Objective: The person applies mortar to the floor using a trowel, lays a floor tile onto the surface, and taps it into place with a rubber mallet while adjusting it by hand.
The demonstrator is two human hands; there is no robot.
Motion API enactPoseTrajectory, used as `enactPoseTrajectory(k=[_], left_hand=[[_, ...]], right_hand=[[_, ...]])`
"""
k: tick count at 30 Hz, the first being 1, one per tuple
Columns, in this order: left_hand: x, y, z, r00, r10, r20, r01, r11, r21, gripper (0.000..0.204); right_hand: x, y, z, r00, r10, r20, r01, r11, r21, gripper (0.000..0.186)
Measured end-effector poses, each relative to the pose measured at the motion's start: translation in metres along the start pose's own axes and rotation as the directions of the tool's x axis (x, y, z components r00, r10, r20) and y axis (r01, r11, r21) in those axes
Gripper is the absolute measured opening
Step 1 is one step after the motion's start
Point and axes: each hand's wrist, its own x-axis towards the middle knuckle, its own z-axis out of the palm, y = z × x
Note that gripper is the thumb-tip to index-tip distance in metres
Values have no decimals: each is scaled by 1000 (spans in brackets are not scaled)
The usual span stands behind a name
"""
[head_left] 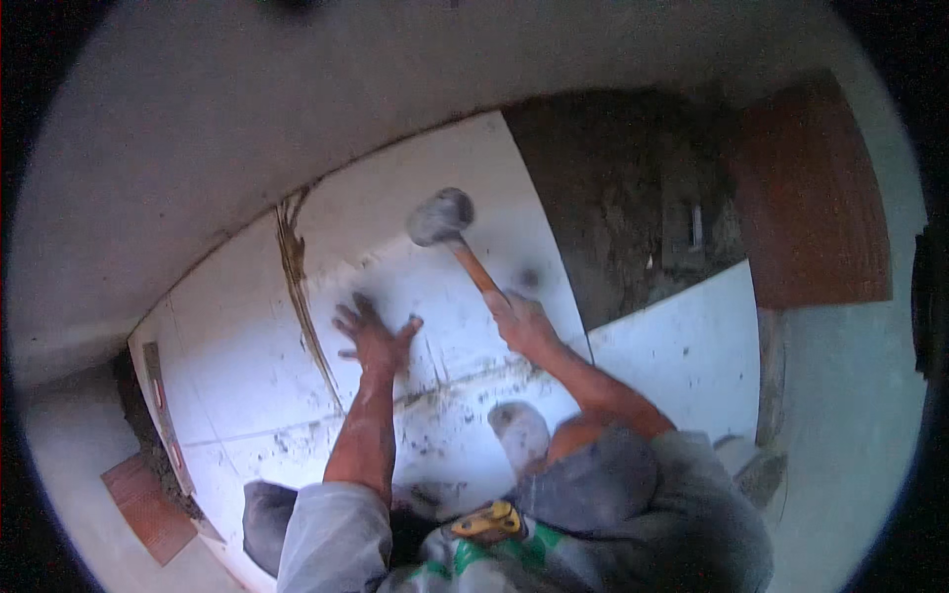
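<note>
My right hand is closed round the wooden handle of a rubber mallet. The mallet's grey, whitened head is over a large white tile; whether it touches the tile I cannot tell. My left hand has its fingers spread over the same tile, left of and nearer than the mallet head. A streak of brown mortar runs along the joint left of this tile. Dark specks of dirt are scattered over the tiles around my knees.
Dark wet mortar borders the tile on the right. Reddish-brown ribbed tiles lie at the far right and lower left. A long level lies at the left edge. A plain wall runs along the far side.
</note>
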Motion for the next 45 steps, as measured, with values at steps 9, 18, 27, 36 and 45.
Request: enactPoseTrajectory(k=[9, 18, 27, 36, 45], left_hand=[[-6, 12, 1, 1000, 7, 18, -8, 1000, 21, 120], [-3, -16, 9, 999, 14, -43, -14, 1000, 4, 117], [3, -27, 9, 998, -17, -59, 15, 999, -32, 120], [7, -13, 6, 1000, -1, 19, 1, 1000, -17, 119], [6, -17, -3, 1000, 12, 25, -11, 999, -45, 119]], right_hand=[[33, 49, -8, 936, 22, -351, 172, 842, 512, 45], [26, -35, -60, 939, -180, -292, 193, 981, 15, 35], [23, -19, -33, 989, 93, -112, -79, 989, 127, 30], [34, 41, -3, 992, 4, -124, -43, 948, -315, 40], [29, -34, -46, 909, -260, -325, 414, 651, 636, 44]])
